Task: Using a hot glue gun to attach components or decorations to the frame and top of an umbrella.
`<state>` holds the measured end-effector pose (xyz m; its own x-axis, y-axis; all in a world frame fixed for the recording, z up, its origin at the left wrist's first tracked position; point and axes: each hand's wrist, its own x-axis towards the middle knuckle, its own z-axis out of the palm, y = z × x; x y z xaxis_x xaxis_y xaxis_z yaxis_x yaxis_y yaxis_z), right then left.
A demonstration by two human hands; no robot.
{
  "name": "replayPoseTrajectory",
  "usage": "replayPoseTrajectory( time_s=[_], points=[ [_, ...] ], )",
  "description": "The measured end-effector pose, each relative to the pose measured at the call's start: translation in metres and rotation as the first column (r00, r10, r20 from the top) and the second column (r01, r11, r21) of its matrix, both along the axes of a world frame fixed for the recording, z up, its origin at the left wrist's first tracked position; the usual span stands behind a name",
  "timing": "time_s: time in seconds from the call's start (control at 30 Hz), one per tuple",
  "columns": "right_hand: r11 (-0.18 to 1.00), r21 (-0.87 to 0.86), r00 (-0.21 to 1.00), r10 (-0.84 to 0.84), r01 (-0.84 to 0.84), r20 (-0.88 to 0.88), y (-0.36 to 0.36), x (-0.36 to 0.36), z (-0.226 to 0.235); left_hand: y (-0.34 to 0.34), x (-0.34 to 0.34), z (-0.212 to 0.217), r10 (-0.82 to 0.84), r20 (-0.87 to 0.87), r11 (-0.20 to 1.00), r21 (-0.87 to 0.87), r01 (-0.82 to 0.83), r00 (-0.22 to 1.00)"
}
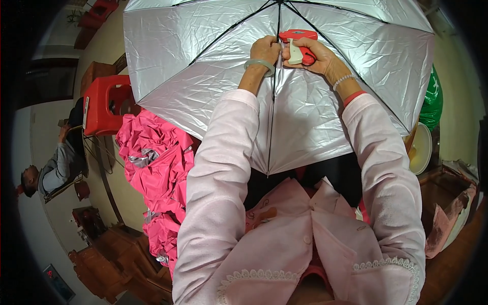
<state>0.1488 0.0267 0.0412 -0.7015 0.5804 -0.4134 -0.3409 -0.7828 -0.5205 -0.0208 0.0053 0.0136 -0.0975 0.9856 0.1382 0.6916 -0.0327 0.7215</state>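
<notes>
An opened umbrella (310, 119) spreads before me with its silver inner side up and its thin black ribs (271, 133) showing. My left hand (265, 52), with a pale bangle at the wrist, is closed at the middle rib, just below the hub (280, 2). What its fingertips pinch is partly hidden; they meet the rib and the silver cloth there. My right hand (321, 57) is wrapped around a red and white squeeze-handled tool (299, 34). The tool's red head lies close beside my left fingers, over the same rib.
Crumpled pink cloth with silver patches (152, 147) is heaped at my left, by a red plastic stool (105, 104). A seated person (61, 165) is farther left. At the right are a green bag (432, 99), a pale basin (421, 148) and a wooden box-like piece (447, 190).
</notes>
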Motion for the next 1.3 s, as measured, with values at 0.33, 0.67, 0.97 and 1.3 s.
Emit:
replayPoseTrajectory(
  time_s=[0.33, 0.67, 0.97, 1.3],
  points=[
    [0.999, -0.027, 0.999, -0.027, 0.026, -0.033, -0.0013, 0.0001, -0.0032, -0.0028, 0.004, 0.0029, 0.053, 0.009, 0.999, -0.002, -0.053, 0.999],
    [1.0, 0.005, 0.999, -0.02, 0.02, -0.04, -0.002, -0.0002, -0.0003, -0.0018, 0.004, 0.0026, 0.072, 0.046, 0.997, -0.02, -0.071, 0.996],
    [1.0, 0.024, 0.998, 0.002, 0.0, -0.059, -0.0022, -0.0015, 0.0007, -0.0024, 0.0016, 0.0033, 0.048, 0.023, 0.999, 0.013, -0.049, 0.999],
    [0.999, 0.035, 1.0, -0.006, 0.007, -0.012, -0.0022, -0.0001, 0.0013, -0.0007, 0.002, 0.0033, 0.043, 0.032, 0.999, 0.0, -0.043, 0.999]
  ],
)
